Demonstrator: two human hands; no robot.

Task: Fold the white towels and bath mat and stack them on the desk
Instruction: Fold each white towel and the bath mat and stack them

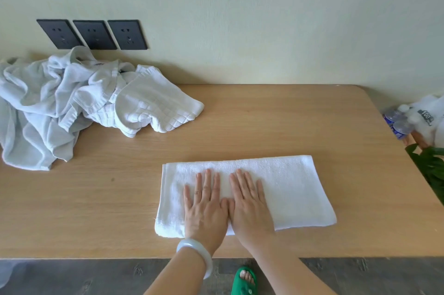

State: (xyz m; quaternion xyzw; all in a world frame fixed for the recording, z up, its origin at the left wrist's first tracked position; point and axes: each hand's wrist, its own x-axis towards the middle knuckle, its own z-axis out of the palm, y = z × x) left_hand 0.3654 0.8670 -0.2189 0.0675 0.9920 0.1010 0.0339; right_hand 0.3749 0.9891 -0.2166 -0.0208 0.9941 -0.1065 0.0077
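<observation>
A folded white towel lies flat on the wooden desk, near its front edge. My left hand and my right hand press on it side by side, palms down, fingers straight, thumbs touching. At the desk's back left sits a crumpled heap of white towels. A white bath mat with a square grid weave lies bunched on the heap's right side.
Three black wall sockets sit above the heap. Beyond the desk's right edge are plastic bottles, a white bag and green leaves. A foot in a green slipper stands on the floor below.
</observation>
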